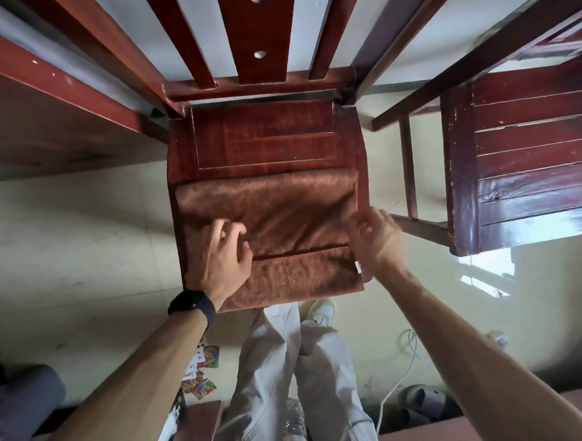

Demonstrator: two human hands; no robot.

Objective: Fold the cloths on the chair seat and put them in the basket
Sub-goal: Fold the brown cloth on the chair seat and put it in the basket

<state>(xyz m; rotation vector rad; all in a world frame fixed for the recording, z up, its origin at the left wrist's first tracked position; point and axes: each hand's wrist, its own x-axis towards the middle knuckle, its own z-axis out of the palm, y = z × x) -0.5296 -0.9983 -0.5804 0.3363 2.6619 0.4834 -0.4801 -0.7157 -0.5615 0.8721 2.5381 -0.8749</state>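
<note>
A brown terry cloth (283,216) lies on the front half of the red-brown wooden chair seat (266,136), folded over itself with a stitched hem running across it. My left hand (220,254), a black watch on its wrist, rests on the cloth's left part with curled fingers that bunch the fabric. At the cloth's right edge my right hand (374,237) is blurred, its fingers on the fabric by the seat's side. No basket is in view.
A second dark wooden chair (525,164) stands to the right. A wooden bed frame (72,87) runs along the left. On the floor lie playing cards (203,370), a white cable (406,365), grey slippers (422,399) and a grey roll (25,398). My legs stand before the chair.
</note>
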